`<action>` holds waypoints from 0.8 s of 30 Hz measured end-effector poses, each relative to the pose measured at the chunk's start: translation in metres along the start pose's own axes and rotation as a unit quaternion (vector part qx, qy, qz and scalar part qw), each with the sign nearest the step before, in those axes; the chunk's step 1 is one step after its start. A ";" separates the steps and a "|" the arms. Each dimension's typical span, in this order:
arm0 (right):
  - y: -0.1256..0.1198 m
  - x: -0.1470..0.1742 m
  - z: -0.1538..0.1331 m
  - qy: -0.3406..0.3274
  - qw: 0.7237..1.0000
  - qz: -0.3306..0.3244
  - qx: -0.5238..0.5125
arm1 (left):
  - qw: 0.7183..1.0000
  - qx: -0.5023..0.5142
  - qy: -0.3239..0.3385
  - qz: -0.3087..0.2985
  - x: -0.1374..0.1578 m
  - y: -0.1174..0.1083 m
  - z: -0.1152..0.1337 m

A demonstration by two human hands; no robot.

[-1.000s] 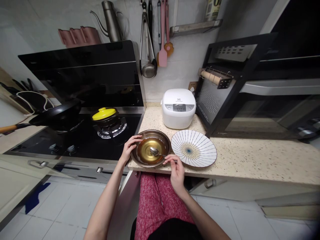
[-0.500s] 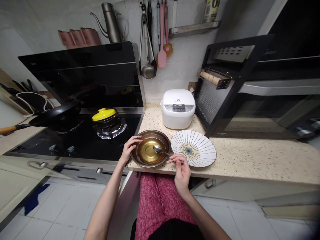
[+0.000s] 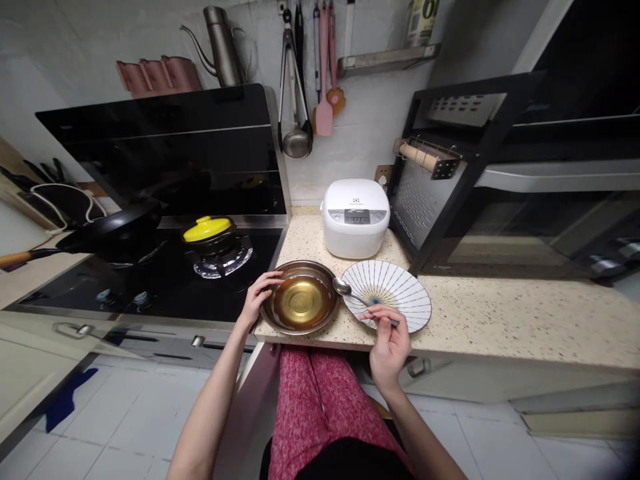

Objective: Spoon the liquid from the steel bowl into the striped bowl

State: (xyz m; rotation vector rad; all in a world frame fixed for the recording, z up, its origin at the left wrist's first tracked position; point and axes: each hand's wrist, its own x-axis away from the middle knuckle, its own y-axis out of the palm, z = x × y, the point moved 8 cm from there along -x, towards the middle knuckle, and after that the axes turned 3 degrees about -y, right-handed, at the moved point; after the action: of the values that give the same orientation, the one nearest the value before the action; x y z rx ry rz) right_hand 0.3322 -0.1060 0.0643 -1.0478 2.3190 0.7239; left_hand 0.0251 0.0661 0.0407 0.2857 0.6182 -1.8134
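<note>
A metal bowl (image 3: pixel 278 323) with clear, amber-looking liquid (image 3: pixel 301 304) in it stands near the counter's front edge. My left hand (image 3: pixel 259 297) grips its left rim, the fingers reaching over the edge. In my right hand (image 3: pixel 390 340) a metal spoon (image 3: pixel 343 287) is pinched by its handle. The spoon's head hangs by the bowl's right rim, over the left edge of a white plate (image 3: pixel 410 297) with dark radiating lines. Whether the spoon carries any liquid I cannot tell.
Behind the bowl and plate stands a white rice cooker (image 3: pixel 356 219). To the left, a small pot with a yellow lid (image 3: pixel 207 229) and a black wok (image 3: pixel 113 230) sit on the stove. A black oven (image 3: pixel 540 220) stands at the right.
My right hand has moved right with the spoon, bringing its head from over the liquid to between bowl and plate. My left hand stays on the bowl's rim.
</note>
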 end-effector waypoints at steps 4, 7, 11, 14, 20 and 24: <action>-0.006 -0.002 -0.002 -0.027 0.999 0.002 0.029 | 1.000 0.002 -0.003 0.000 0.000 0.000 -0.001; -0.007 -0.003 -0.005 -0.055 0.997 -0.007 0.049 | 1.000 0.005 -0.003 0.001 0.000 0.000 -0.001; -0.006 -0.003 -0.011 -0.099 0.991 -0.030 0.083 | 1.000 0.006 -0.003 0.000 0.000 0.000 0.000; -0.004 -0.002 -0.017 -0.135 0.984 -0.049 0.109 | 1.000 0.003 -0.004 0.001 0.000 0.000 -0.001; 0.000 0.001 -0.023 -0.192 0.967 -0.089 0.141 | 1.000 0.007 -0.002 0.000 0.000 0.000 0.000; 0.000 0.004 -0.025 -0.222 0.958 -0.092 0.153 | 1.000 0.009 0.000 0.003 0.001 0.001 -0.001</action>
State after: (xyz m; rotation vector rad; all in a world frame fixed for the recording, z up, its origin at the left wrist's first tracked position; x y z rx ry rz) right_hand 0.3245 -0.1237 0.0802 -0.8438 1.8445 0.4500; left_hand 0.0253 0.0655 0.0395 0.3000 0.6017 -1.8146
